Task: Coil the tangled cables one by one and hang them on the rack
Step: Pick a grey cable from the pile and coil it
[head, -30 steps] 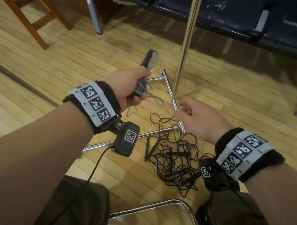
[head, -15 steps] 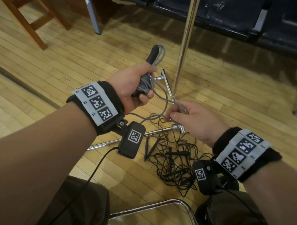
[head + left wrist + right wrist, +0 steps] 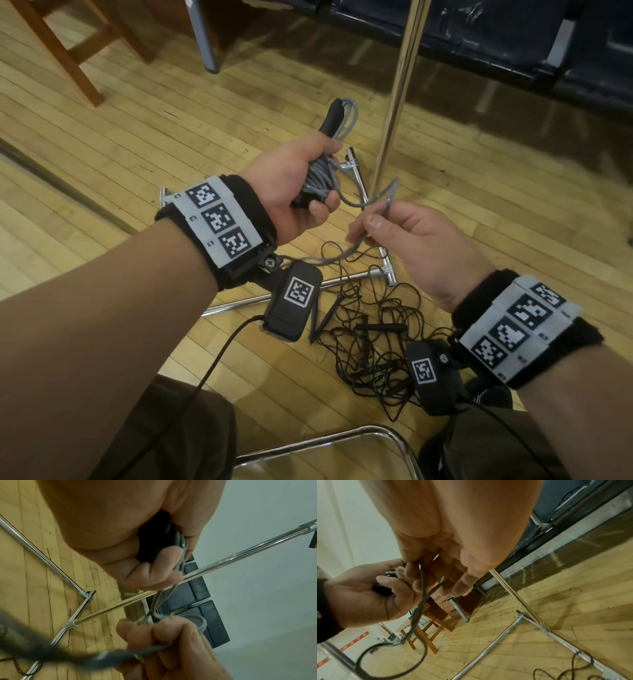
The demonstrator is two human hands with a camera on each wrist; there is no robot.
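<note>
1. left hand (image 3: pixel 291 192), centre of the head view: fingers curled tight round a coiled bundle of grey cable (image 3: pixel 320 178); loops and a dark plug end stick up above the fist.
2. right hand (image 3: pixel 407 240), right of centre: thumb and fingers pinch the loose run of the same grey cable just beside the left hand.
3. from the pinch, the free length sags in a loop toward lower centre, passing by the left wrist camera (image 3: pixel 294 305).
4. left wrist view: left hand (image 3: pixel 137 534) closed over the bundle, right-hand fingers (image 3: pixel 164 631) below it, cable strands bridging the two.
5. right wrist view: the cable (image 3: pixel 419 601) hangs from the right hand (image 3: pixel 453 547) and curls into a loop at lower left.
6. black cable tangle (image 3: pixel 370 342) lies on the wooden floor (image 3: pixel 120 137), lower centre, beside the rack's base.
7. chrome rack (image 3: pixel 399 85): upright pole rises at upper centre-right, base bars on the floor behind the hands.
8. wooden stool (image 3: pixel 65 51) upper left; dark seating (image 3: pixel 513 41) along the top edge.
</note>
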